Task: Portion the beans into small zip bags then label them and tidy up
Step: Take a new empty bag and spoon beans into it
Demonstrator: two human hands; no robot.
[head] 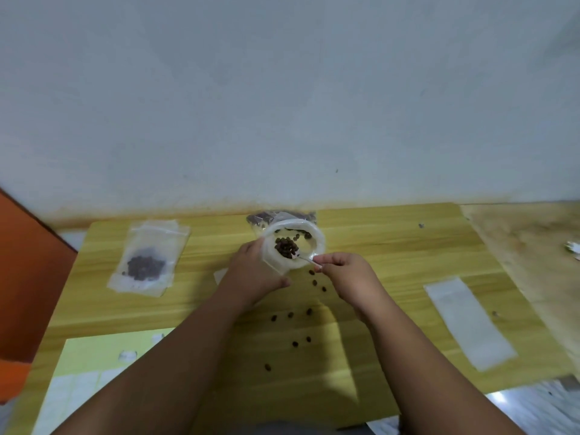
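Note:
My left hand [254,274] holds a small zip bag [314,243] upright with its mouth spread into a round opening. My right hand [345,271] pinches the handle of a small metal spoon [306,258] whose bowl, heaped with dark beans [286,247], sits inside that opening. Behind the small bag lies the large clear bag of beans [276,216], near the wall. At the left a filled small zip bag [147,262] lies flat on other bags. Several loose beans [309,311] are scattered on the wooden table [392,255] between my arms.
A flat empty zip bag or strip [467,321] lies at the right. A yellow-green sheet with white labels [94,365] lies at the lower left. An orange object [28,277] stands at the far left. A rougher board [527,246] adjoins the table on the right.

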